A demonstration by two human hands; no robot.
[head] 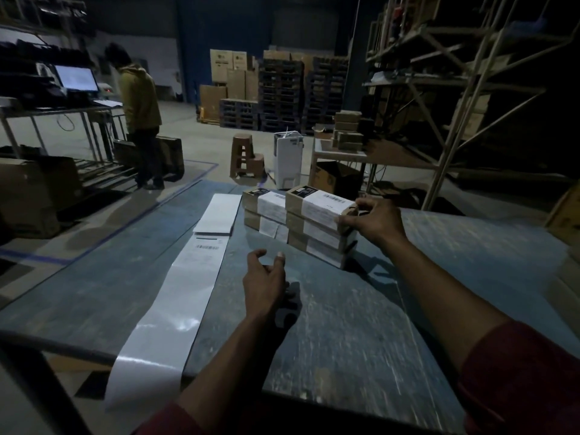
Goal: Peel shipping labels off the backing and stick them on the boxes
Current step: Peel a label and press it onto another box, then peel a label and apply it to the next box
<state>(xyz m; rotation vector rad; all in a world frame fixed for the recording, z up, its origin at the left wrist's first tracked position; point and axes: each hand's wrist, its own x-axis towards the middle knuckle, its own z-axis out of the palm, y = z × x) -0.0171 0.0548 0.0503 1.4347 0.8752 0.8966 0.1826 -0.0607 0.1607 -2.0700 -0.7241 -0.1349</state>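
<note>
Every visible box in the two stacks at the table's far middle already wears a label, the right hand pinching the top box's end, the left hand empty and loose, with one printed label seemingly left on the backing strip to the left.

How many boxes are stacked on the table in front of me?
5 visible: a left stack of two, upper and lower, and a right stack of three, top, middle and bottom. More could be hidden behind them.
</note>
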